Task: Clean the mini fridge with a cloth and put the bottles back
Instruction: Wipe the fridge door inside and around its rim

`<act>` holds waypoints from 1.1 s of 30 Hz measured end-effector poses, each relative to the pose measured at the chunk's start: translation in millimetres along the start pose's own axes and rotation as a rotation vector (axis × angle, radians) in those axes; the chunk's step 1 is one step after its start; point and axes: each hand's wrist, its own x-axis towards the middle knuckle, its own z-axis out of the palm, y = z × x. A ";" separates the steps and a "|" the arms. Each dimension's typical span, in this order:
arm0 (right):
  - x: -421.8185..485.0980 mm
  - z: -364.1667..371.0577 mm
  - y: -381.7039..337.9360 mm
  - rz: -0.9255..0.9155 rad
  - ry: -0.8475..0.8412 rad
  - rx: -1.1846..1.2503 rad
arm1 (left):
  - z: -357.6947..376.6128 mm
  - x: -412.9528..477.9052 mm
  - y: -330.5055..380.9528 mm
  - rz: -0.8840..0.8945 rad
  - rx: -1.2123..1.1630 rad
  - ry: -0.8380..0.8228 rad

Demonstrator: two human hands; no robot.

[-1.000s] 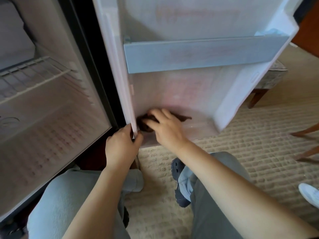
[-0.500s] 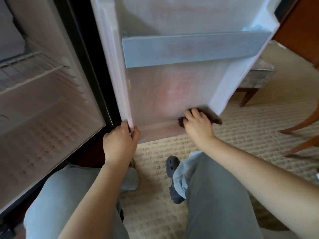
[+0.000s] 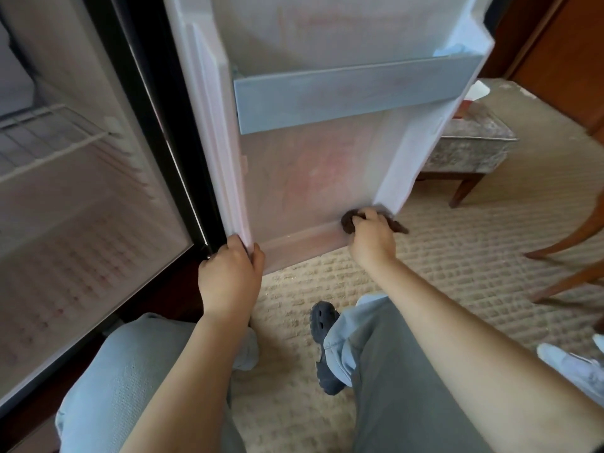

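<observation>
Gripping cloth [image 3: 348,222] under curled right hand [image 3: 372,237] fingers, door [image 3: 310,178] bottom corner.

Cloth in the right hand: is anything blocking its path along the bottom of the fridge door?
Nothing visible. The right hand holds the cloth on the door's bottom ledge, which lies bare as far as the left hand gripping the door's edge.

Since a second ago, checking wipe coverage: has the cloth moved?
Yes. The cloth, under the right hand, slid rightward along the ledge of the fridge door, from beside the left hand to the far corner.
</observation>
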 end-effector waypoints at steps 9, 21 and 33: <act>-44.7 19.2 -105.4 -0.406 0.035 0.467 | 2.6 2.6 3.4 0.044 0.056 0.051; -151.3 43.5 -49.5 -0.520 -0.017 0.301 | -33.7 -12.9 -11.6 -0.140 -0.199 -0.248; -166.2 -18.5 -76.9 -0.230 -0.056 0.490 | -72.7 -87.1 -44.3 -0.236 -0.204 -0.107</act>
